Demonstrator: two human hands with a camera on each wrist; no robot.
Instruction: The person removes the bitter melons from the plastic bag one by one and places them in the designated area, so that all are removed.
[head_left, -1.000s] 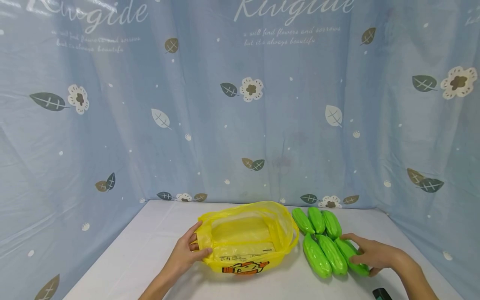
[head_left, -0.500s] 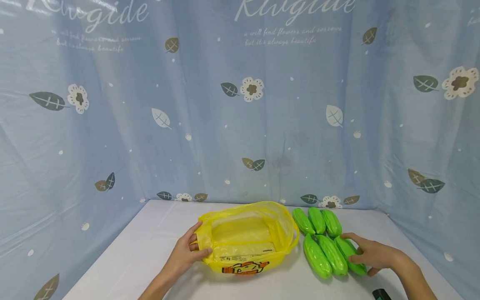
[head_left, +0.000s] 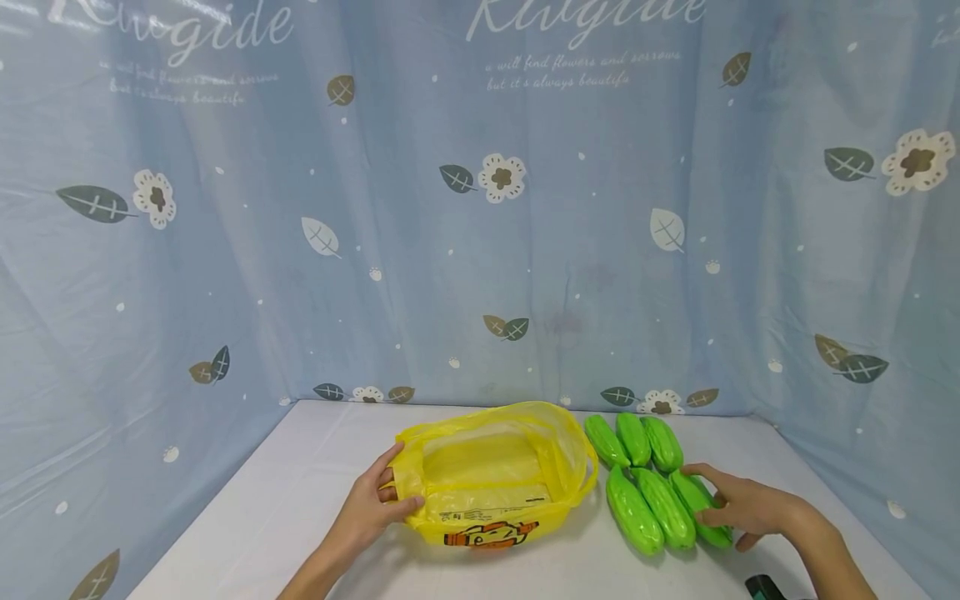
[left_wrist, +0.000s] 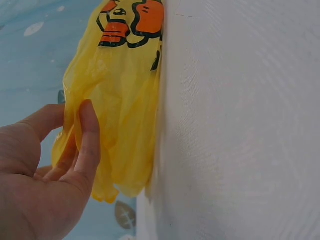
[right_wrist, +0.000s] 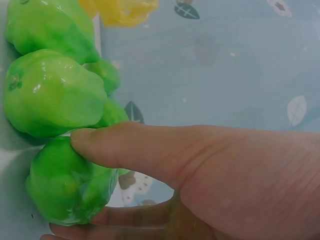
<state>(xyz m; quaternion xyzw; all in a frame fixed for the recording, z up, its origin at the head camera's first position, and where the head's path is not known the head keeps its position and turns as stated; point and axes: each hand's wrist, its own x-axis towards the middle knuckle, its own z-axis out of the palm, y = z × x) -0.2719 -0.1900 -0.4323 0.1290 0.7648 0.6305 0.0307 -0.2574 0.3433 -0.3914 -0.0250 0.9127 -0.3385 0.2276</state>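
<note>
In the head view a yellow plastic bag point(head_left: 495, 522) lies on its side on the table, its wide mouth facing up and held spread. My left hand point(head_left: 372, 502) pinches the bag's left edge, thumb in front and fingers behind; the left wrist view shows this thumb point(left_wrist: 90, 130) against the film. To the right lie two rows of glossy green gourds that look like bitter melons. My right hand point(head_left: 750, 508) holds the rightmost front gourd point(head_left: 693, 497), its thumb point(right_wrist: 102, 145) on one side and fingers on the other. That gourd rests beside its neighbour point(head_left: 664, 510).
The other gourds point(head_left: 632, 442) sit close together just right of the bag. A dark object point(head_left: 763, 586) shows at the front edge, below my right hand. A blue printed curtain point(head_left: 480, 275) encloses the white table point(head_left: 292, 492) at the back and sides.
The rightmost front gourd has shifted slightly left, closer to its neighbour, with my right hand on it. The left hand and the bag stay as they were.
</note>
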